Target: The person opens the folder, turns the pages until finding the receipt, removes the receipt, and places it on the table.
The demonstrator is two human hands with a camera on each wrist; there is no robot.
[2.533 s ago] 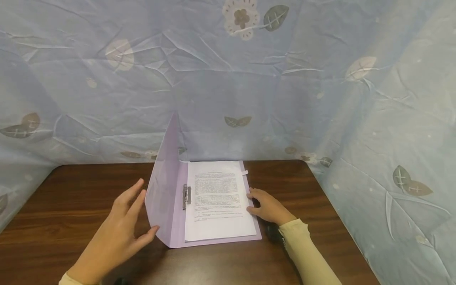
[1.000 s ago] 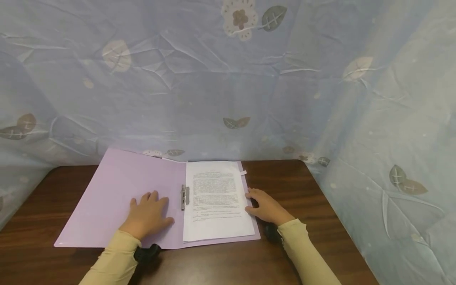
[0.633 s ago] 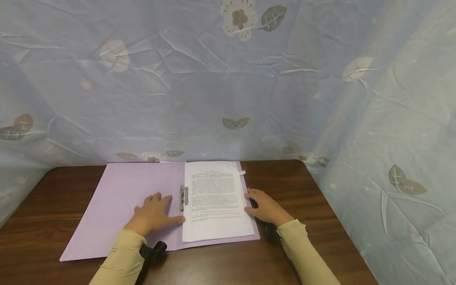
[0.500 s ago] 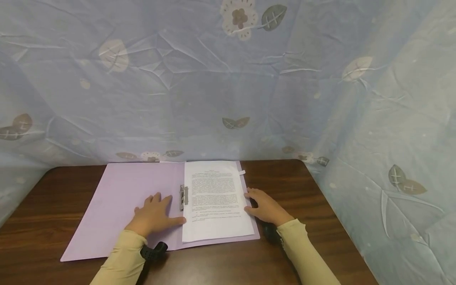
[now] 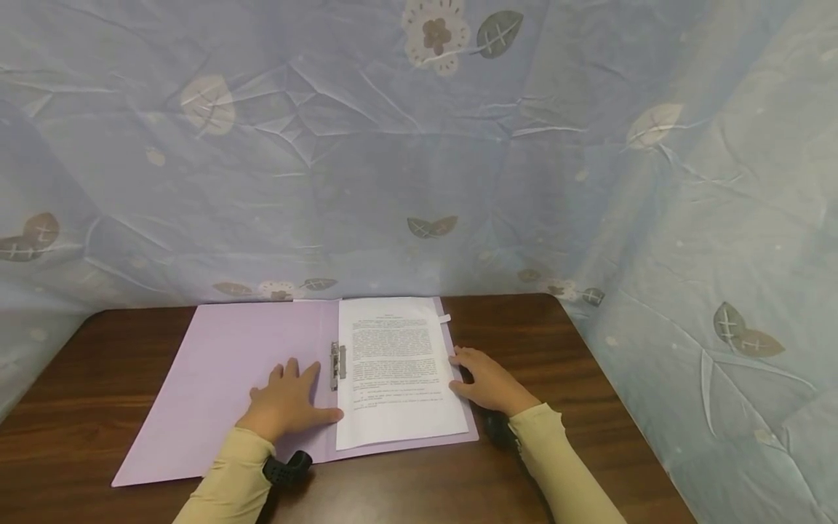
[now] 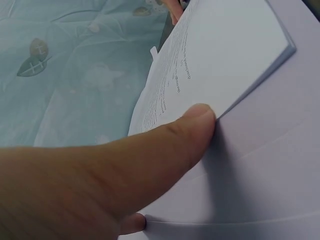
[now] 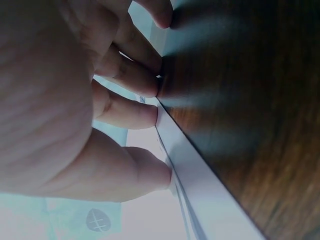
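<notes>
A lilac folder lies spread flat on the wooden table, its cover to the left. On its right half rests a stack of printed paper, beside a metal clip at the fold. My left hand rests on the cover with fingers spread; in the left wrist view its thumb touches the stack's left edge. At the right border of the folder is my right hand. Its thumb and fingertips touch the edge of the paper and folder in the right wrist view.
A small white tab sticks out at the stack's upper right. Patterned blue-grey cloth hangs behind and to the right of the dark wooden table. Black straps with wrist cameras sit on the wrists.
The folder's cover has gone from standing up to lying flat on the left. My left hand came down onto it and slid right to the paper's edge. The right hand stayed put.
</notes>
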